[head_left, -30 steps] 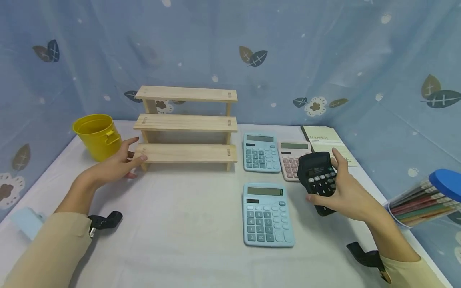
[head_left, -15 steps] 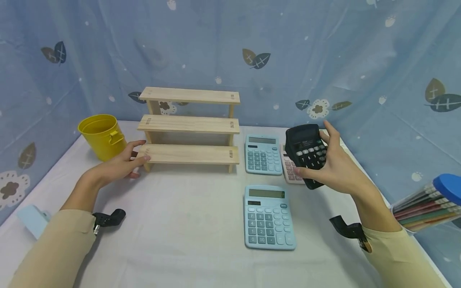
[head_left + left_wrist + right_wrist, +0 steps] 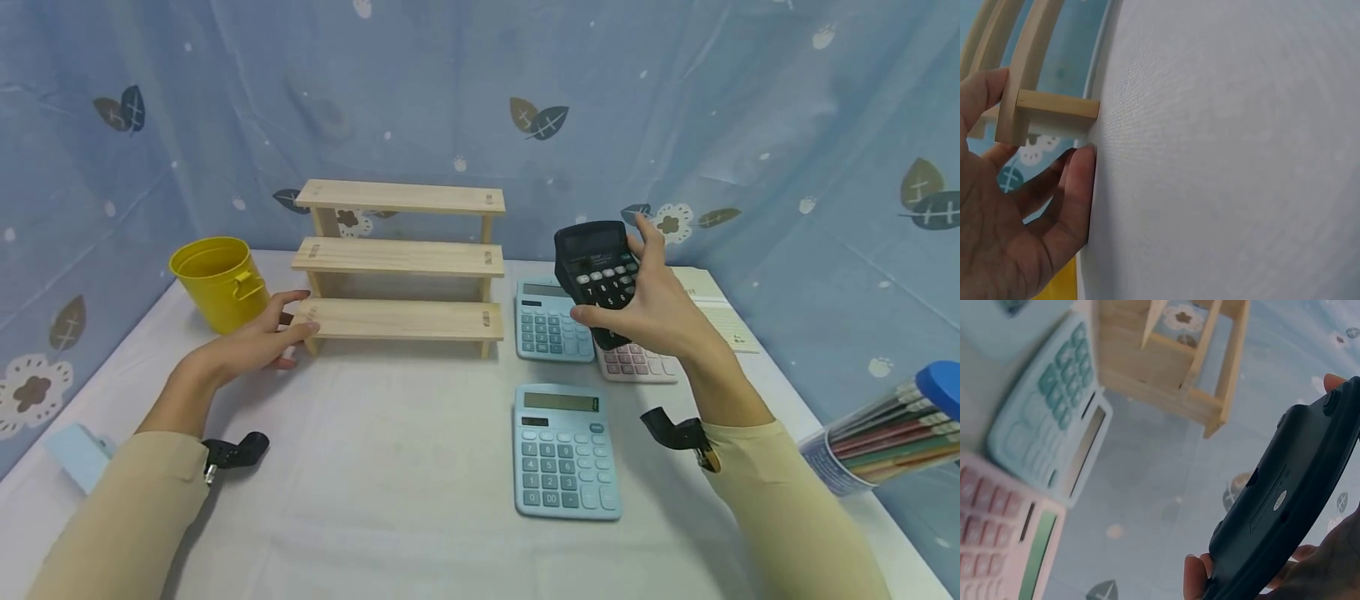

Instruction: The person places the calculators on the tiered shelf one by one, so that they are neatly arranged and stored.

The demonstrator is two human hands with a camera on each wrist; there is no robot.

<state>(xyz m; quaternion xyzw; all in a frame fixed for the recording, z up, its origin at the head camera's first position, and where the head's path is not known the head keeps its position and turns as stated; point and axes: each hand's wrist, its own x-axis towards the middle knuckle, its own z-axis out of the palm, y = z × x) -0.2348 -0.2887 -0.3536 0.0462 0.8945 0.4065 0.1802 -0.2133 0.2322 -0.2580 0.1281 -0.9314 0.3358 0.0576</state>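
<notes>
My right hand [image 3: 651, 308] grips a black calculator [image 3: 600, 275] in the air above the pink calculator [image 3: 637, 362] and the rear light blue calculator [image 3: 551, 323]. In the right wrist view the black calculator's back [image 3: 1291, 506] fills the lower right, fingers curled round its edges. A second light blue calculator [image 3: 566, 448] lies flat near the table's middle. My left hand [image 3: 258, 342] rests with straight fingers against the left end of the three-tier wooden shelf [image 3: 401, 262]; in the left wrist view the thumb and fingers [image 3: 1072, 187] touch the shelf's bottom corner [image 3: 1047, 112].
A yellow metal bucket [image 3: 213, 283] stands left of the shelf. A notebook [image 3: 716, 312] lies at the back right. A tube of coloured pencils [image 3: 885, 429] sits at the right edge. A pale blue object [image 3: 71, 454] lies at the left edge. A blue leaf-print cloth backs the white table [image 3: 390, 467].
My right hand has lifted the black calculator up and to the left, from near the table's right side to above the rear calculators. The left hand has stayed at the shelf.
</notes>
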